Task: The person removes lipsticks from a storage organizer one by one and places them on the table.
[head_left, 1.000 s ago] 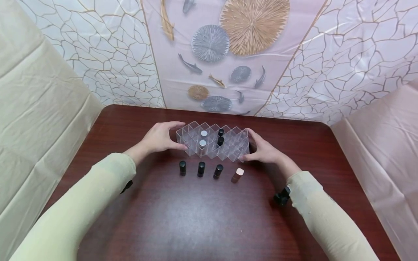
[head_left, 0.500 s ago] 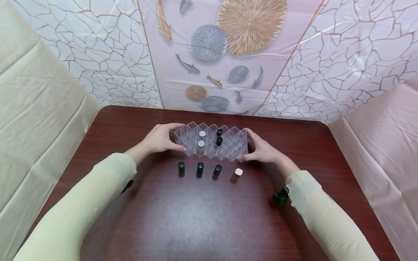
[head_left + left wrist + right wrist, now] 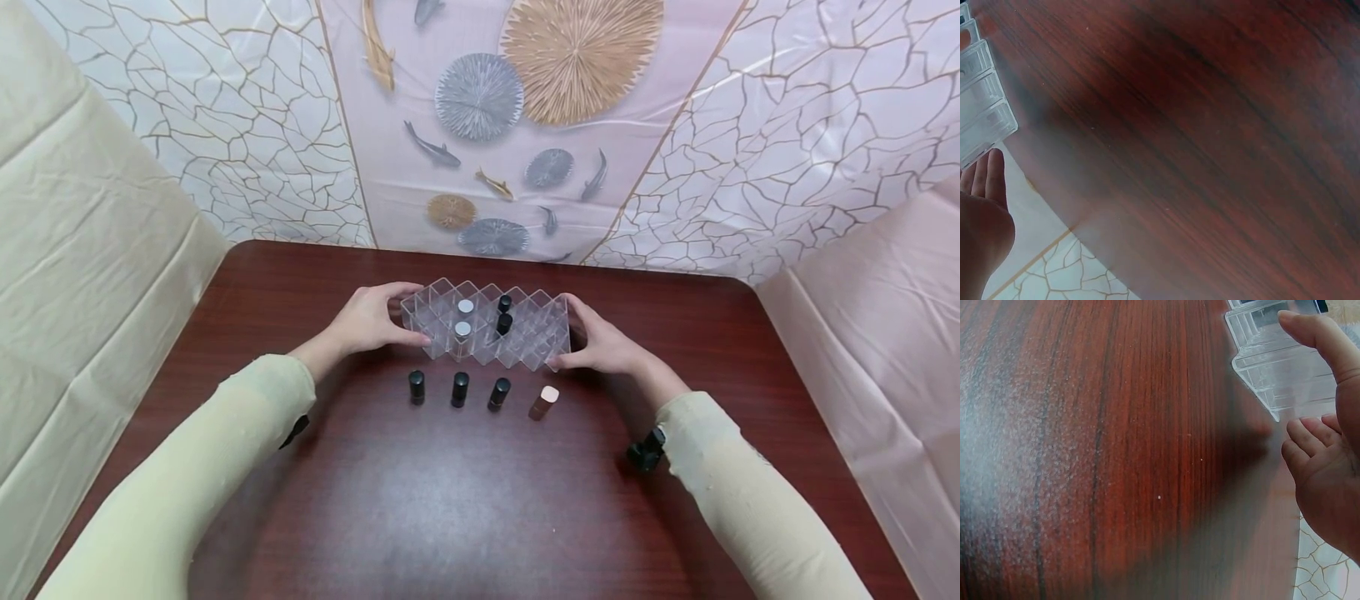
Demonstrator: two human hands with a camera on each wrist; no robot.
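A clear plastic lipstick organizer (image 3: 483, 346) with diamond-shaped compartments stands on the table. My left hand (image 3: 367, 318) grips its left end, thumb at the front and fingers behind. At the other end my right hand (image 3: 606, 343) holds it the same way. Inside, two white-topped lipsticks (image 3: 462, 329) stand left of centre and two black-capped tubes (image 3: 505, 323) right of centre. A row in front of the organizer has three black lipsticks (image 3: 460, 389) and a brown one with a pale pink top (image 3: 544, 402). Each wrist view shows one end of the organizer beside that hand.
The dark red-brown wooden table (image 3: 450, 517) has a glossy surface. Behind it hangs a patterned backdrop (image 3: 487, 192), and pale cloth (image 3: 97, 250) encloses the sides. Black wrist devices (image 3: 647, 450) sit under the cream sleeves (image 3: 738, 483).
Both hands keep their hold on the organizer's ends. The whole scene shifts slightly left in the head view, and the lipsticks keep their places.
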